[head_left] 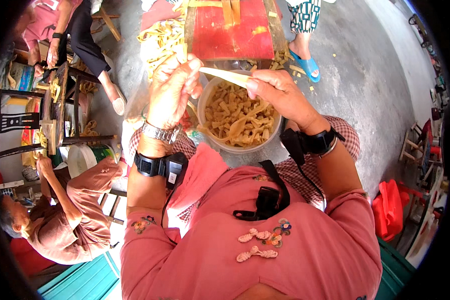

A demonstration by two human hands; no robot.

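A long pale yellow strip (pixel 225 75), tapered toward its left end, is stretched between my two hands. My left hand (pixel 174 80) is closed, thumb against fingers, at the tapered end. At the wider end, my right hand (pixel 272 89) pinches the strip between thumb and fingers. Below them stands a round white tub (pixel 203 107), nearly full of yellowish folded or knotted pieces (pixel 237 115). Just beyond my left hand is a heap of loose yellow strips (pixel 160 42). What the strips are made of I cannot tell.
A red-topped wooden bench (pixel 230 37) stands ahead, with short offcuts near its right edge. A foot in a blue slipper (pixel 307 65) is to its right. Two people work at the left, around dark wooden chairs (pixel 17 120). A red bag (pixel 389 210) lies at right.
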